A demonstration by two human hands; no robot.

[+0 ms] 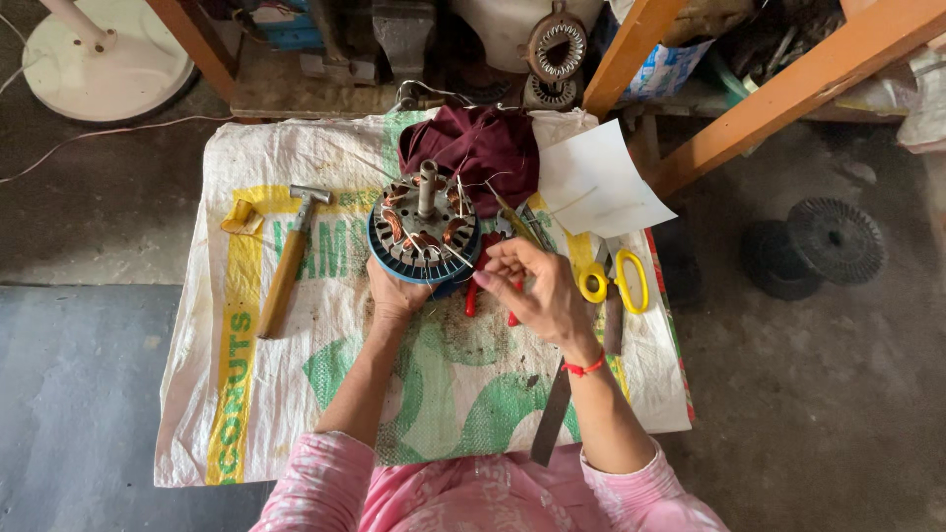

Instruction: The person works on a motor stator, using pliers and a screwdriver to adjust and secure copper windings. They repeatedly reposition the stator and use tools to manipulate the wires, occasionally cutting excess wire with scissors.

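**Stator part-wound, coils only on some slots**

Stator [425, 236] sits at the centre of the sack [296, 394], shaft up, and my left hand [394, 292] cups its rim from 6 o'clock, fingers curled under the blue edge. My right hand [532, 291] hovers just off the rim at 4 o'clock, thumb and fingertips pinched together on what looks like a thin wire; the strand itself is too fine to make out.

Copper coils show in several slots around the shaft, mostly from 9 through 3 o'clock. Loose wire ends stick out from the top, so I judge the winding unfinished: ends untrimmed, nothing tied off.

Tools lie unused around it: hammer [286, 264] at 9 o'clock, scissors [616, 281] at 3 o'clock, red-handled pliers [493, 296] under my right hand, a file [552, 419] at 5 o'clock. Maroon cloth [483, 148] and white paper [596, 182] lie at 1 o'clock.
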